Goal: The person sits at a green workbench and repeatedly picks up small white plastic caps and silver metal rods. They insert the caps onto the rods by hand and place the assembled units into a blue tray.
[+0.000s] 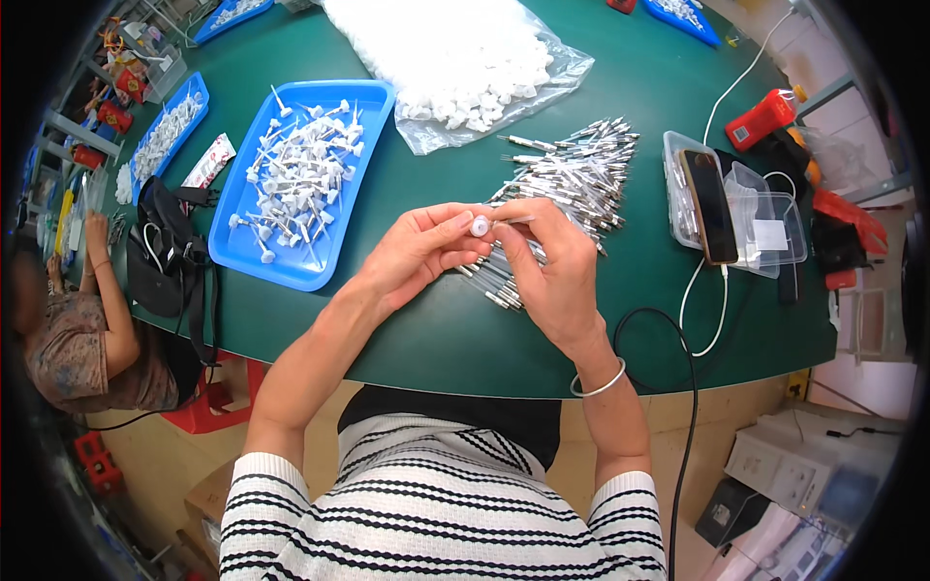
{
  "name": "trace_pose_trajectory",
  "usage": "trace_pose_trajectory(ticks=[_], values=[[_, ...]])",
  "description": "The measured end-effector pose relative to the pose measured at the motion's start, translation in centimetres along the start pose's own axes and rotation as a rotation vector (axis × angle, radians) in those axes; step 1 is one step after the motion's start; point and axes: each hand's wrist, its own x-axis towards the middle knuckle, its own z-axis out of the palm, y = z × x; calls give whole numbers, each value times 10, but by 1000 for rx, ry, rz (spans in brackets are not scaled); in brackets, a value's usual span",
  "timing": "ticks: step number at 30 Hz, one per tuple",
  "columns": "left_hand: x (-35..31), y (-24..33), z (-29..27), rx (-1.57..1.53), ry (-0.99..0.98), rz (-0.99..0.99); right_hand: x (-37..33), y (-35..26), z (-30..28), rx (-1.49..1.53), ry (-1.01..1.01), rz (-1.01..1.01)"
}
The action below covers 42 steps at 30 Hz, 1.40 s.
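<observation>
In front of me, my left hand (412, 254) pinches a small round white plastic cap (480, 226) between thumb and fingers. My right hand (557, 271) is closed on a thin metal rod (520, 219), held up against the cap; fingers partly hide where the two meet. Beyond and under my right hand lies a loose pile of slim metal rods (581, 179). To the left, a blue tray (221, 232) holds many white caps with rods attached (300, 179). A clear plastic bag (572, 66) full of small white caps (470, 82) lies at the far middle.
On the right, a phone (705, 205) rests on a clear plastic box (675, 160), with white and black cables around it. A red bottle (760, 120) stands beyond. At left are a black bag (160, 247), another blue tray (201, 97) and a seated person (92, 329).
</observation>
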Motion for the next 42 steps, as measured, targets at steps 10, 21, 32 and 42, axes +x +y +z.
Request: trace_pose_trajectory(ticks=[10,21,32,42], values=[[0,0,3,25,4,-1,0,-1,-1,-36,-9,-18],[2,-2,-2,-6,-4,-2,-1,-1,-2,-44,-13,-3],[1,-2,2,50,30,12,-1,-2,-3,-69,-21,-4],[1,-1,3,85,40,28,-1,0,-4,-50,-21,6]])
